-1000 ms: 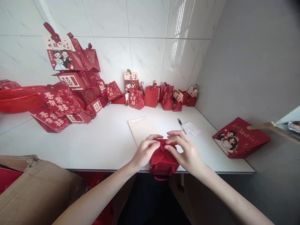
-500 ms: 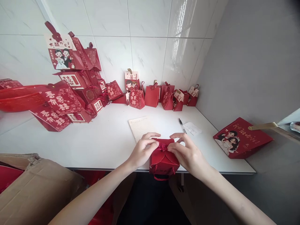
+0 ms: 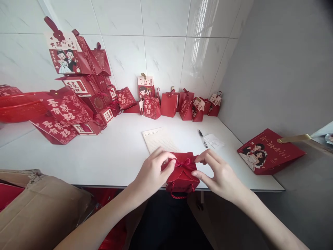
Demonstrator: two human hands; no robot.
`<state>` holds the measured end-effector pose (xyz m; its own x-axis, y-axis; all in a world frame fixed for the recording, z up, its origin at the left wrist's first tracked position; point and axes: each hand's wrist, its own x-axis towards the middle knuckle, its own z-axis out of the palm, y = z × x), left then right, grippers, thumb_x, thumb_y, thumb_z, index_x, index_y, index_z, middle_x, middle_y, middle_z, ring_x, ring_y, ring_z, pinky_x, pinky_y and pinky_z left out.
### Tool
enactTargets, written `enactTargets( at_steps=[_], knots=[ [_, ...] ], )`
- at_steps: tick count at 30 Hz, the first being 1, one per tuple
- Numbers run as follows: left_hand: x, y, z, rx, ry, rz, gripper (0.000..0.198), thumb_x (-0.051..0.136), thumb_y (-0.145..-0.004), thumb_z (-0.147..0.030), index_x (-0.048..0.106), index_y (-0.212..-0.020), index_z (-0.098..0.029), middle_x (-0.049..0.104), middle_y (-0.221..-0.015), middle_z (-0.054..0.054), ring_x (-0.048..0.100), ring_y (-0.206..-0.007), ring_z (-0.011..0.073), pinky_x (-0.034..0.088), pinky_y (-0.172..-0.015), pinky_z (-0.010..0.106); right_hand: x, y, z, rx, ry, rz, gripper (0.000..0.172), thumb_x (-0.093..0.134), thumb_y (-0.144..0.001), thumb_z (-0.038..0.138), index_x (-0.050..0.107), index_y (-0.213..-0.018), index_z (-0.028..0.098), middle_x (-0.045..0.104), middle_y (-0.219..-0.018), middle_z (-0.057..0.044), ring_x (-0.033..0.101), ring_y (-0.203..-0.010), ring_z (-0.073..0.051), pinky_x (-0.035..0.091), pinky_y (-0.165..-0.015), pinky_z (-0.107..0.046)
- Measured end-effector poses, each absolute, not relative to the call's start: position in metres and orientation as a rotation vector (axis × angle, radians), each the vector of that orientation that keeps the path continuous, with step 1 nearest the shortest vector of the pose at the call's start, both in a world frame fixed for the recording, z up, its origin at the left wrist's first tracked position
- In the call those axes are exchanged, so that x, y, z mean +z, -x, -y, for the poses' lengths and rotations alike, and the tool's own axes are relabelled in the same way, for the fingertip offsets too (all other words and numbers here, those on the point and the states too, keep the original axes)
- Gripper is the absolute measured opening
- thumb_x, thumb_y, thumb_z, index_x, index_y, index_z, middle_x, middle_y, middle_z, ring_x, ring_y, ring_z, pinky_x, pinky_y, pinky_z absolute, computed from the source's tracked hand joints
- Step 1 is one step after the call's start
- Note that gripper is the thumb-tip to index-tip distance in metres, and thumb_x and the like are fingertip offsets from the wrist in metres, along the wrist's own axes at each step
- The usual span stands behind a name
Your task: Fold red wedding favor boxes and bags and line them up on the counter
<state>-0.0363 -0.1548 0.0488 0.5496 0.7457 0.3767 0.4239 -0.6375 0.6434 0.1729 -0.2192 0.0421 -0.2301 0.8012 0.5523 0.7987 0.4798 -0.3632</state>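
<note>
A small red gift box [image 3: 182, 176] sits at the table's front edge, its twisted red cord handle [image 3: 178, 197] hanging over the side. On its top lies a red ribbon [image 3: 182, 163] tied in a bow. My left hand [image 3: 159, 166] pinches the bow's left side between thumb and forefinger. At the box's right side is my right hand [image 3: 214, 171], with thumb and forefinger apart and nothing between them; the thumb tip is close to the box.
A lined notepad [image 3: 160, 139], a pen [image 3: 202, 138] and a paper slip [image 3: 213, 141] lie behind the box. Red boxes [image 3: 70, 111] are stacked at left; several stand along the wall. A larger red box [image 3: 270, 151] is at right, a cardboard carton [image 3: 44, 208] front left.
My right hand has let go of the ribbon and moved right, its fingers spreading. The bow's loops now show more plainly. My left hand still pinches the left side.
</note>
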Motion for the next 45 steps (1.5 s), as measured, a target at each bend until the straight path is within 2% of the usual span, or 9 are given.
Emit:
enactTargets(
  at_steps=[2, 4, 13, 19, 26, 30, 36, 40, 45],
  knots=[
    [0.052, 0.035, 0.16, 0.774, -2.307, -0.943, 0.017, 0.041, -0.092, -0.026, 0.055, -0.083, -0.02, 0.053, -0.065, -0.004, 0.05, -0.056, 0.0101, 0.042, -0.053, 0.022, 0.043, -0.17, 0.221, 0.01, 1.37, 2.027, 0.025, 0.051, -0.093, 0.045, 0.053, -0.093, 0.019, 0.056, -0.084, -0.007, 0.057, -0.073, -0.02, 0.05, -0.064, -0.032],
    [0.053, 0.035, 0.164, 0.746, -2.355, -0.955, 0.018, 0.039, -0.093, -0.025, 0.052, -0.081, -0.02, 0.054, -0.064, -0.004, 0.051, -0.055, 0.0105, 0.043, -0.054, 0.023, 0.044, -0.167, 0.221, 0.013, 1.405, 2.036, 0.023, 0.048, -0.094, 0.042, 0.053, -0.088, 0.019, 0.055, -0.082, -0.006, 0.056, -0.071, -0.019, 0.049, -0.063, -0.031],
    [0.04, 0.037, 0.163, 0.946, -2.588, -0.812, 0.013, 0.04, -0.091, -0.016, 0.052, -0.085, -0.018, 0.066, -0.097, 0.007, 0.059, -0.101, 0.0197, 0.051, -0.088, 0.037, 0.041, -0.171, 0.22, -0.056, 1.315, 2.178, 0.022, 0.034, -0.099, 0.02, 0.054, -0.09, 0.017, 0.054, -0.085, -0.007, 0.055, -0.068, -0.016, 0.048, -0.059, -0.027],
    [0.033, 0.038, 0.163, 0.914, -2.639, -0.728, 0.011, 0.042, -0.089, -0.016, 0.051, -0.083, -0.018, 0.066, -0.108, 0.011, 0.055, -0.114, 0.0234, 0.05, -0.092, 0.042, 0.053, -0.184, 0.215, 0.004, 1.229, 2.192, 0.018, 0.043, -0.097, 0.025, 0.059, -0.095, 0.019, 0.056, -0.098, -0.01, 0.06, -0.081, -0.019, 0.051, -0.07, -0.03],
    [0.036, 0.033, 0.161, 0.957, -2.551, -0.684, 0.007, 0.055, -0.082, -0.02, 0.048, -0.079, -0.019, 0.065, -0.1, 0.01, 0.058, -0.105, 0.0236, 0.051, -0.086, 0.038, 0.068, -0.161, 0.177, 0.293, 1.508, 1.994, 0.031, 0.049, -0.094, 0.037, 0.063, -0.074, 0.018, 0.058, -0.083, -0.006, 0.058, -0.074, -0.018, 0.047, -0.07, -0.031],
    [0.035, 0.031, 0.156, 0.985, -2.492, -0.722, 0.02, 0.058, -0.082, -0.023, 0.043, -0.069, -0.02, 0.064, -0.09, 0.007, 0.058, -0.097, 0.022, 0.051, -0.081, 0.037, 0.065, -0.151, 0.154, 0.546, 1.576, 2.032, 0.02, 0.058, -0.087, 0.035, 0.065, -0.077, 0.018, 0.061, -0.086, -0.005, 0.059, -0.076, -0.018, 0.045, -0.069, -0.03],
    [0.03, 0.029, 0.154, 1.028, -2.417, -0.779, 0.014, 0.055, -0.082, -0.016, 0.045, -0.072, -0.02, 0.059, -0.084, 0.004, 0.057, -0.086, 0.018, 0.051, -0.075, 0.032, 0.063, -0.152, 0.149, 0.95, 1.378, 1.888, 0.011, 0.056, -0.083, 0.023, 0.06, -0.074, 0.018, 0.064, -0.073, 0.001, 0.06, -0.065, -0.013, 0.044, -0.062, -0.024],
    [0.031, 0.025, 0.153, 1.012, -2.386, -0.775, 0.014, 0.055, -0.08, -0.013, 0.052, -0.093, -0.019, 0.06, -0.087, 0.004, 0.056, -0.087, 0.0179, 0.05, -0.077, 0.032, 0.06, -0.151, 0.148, 0.929, 1.365, 1.837, 0.014, 0.054, -0.083, 0.026, 0.06, -0.074, 0.018, 0.062, -0.071, 0.001, 0.057, -0.066, -0.013, 0.043, -0.063, -0.025],
    [0.036, 0.02, 0.151, 0.927, -2.447, -0.761, 0.009, 0.053, -0.084, -0.015, 0.06, -0.087, -0.02, 0.064, -0.085, 0.002, 0.054, -0.088, 0.0188, 0.049, -0.077, 0.033, 0.057, -0.162, 0.158, 0.784, 1.412, 1.662, 0.028, 0.054, -0.084, 0.043, 0.058, -0.095, 0.018, 0.063, -0.086, -0.004, 0.058, -0.076, -0.017, 0.046, -0.069, -0.03]
  ],
)
